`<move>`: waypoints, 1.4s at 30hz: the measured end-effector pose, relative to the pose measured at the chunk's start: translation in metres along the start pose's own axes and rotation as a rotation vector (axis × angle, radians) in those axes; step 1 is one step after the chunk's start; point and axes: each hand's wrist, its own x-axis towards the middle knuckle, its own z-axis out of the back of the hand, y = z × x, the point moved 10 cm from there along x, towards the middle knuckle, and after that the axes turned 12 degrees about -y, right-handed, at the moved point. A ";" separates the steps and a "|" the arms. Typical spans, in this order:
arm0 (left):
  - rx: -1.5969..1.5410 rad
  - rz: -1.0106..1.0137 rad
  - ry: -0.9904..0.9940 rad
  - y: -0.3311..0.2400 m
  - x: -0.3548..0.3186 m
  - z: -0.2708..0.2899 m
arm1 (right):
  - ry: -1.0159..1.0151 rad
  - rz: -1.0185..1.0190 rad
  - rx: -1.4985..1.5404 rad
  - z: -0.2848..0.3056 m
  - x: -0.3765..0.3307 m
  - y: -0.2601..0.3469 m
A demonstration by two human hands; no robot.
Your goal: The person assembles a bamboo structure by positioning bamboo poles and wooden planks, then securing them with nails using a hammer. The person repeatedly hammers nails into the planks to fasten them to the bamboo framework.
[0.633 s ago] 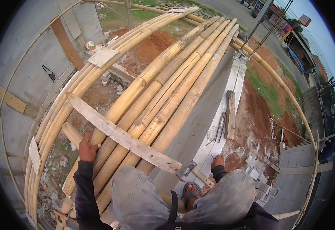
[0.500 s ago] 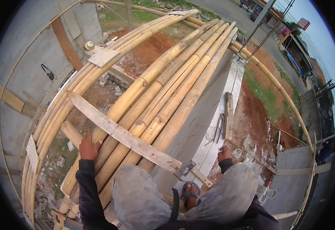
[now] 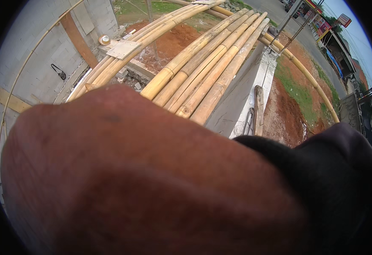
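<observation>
My right hand [image 3: 135, 178] is raised very close to the camera and fills the lower part of the view. Its dark sleeve [image 3: 317, 170] comes in from the right. The fingers are hidden, so I cannot tell whether they hold anything. Beyond the hand, several bamboo poles [image 3: 211, 63] lie side by side, running away from me. My left hand is out of sight, and the near ends of the poles are covered too.
On the concrete wall top [image 3: 242, 123] at the right lie a wood block [image 3: 259, 110] and a dark metal tool, apparently pincers [image 3: 249, 120]. More bamboo [image 3: 111, 70] and a plywood piece [image 3: 123, 49] are at left. Red soil [image 3: 288, 110] lies below.
My right hand has come up from beside my knee to right before the camera. It now hides my left hand, the plank, the hammer and my knees. The view has shifted slightly.
</observation>
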 end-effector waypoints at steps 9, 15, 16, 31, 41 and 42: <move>0.290 0.020 -0.152 -0.012 -0.026 0.020 | 0.072 0.135 0.059 0.004 -0.009 0.029; 0.185 -0.027 -0.194 -0.015 -0.019 0.021 | -0.171 -0.431 0.247 0.006 -0.003 -0.159; 0.143 -0.076 -0.216 -0.018 -0.011 0.022 | -0.239 -0.477 0.219 -0.007 -0.006 -0.198; -0.301 -0.031 -0.311 -0.022 0.051 0.002 | -0.657 -0.555 0.316 -0.178 -0.065 -0.331; -0.365 0.128 -0.212 -0.024 0.041 0.003 | -0.618 -0.410 0.327 -0.118 0.000 -0.326; -0.379 0.151 -0.209 -0.023 0.040 0.002 | -0.615 -0.356 0.433 -0.115 0.021 -0.323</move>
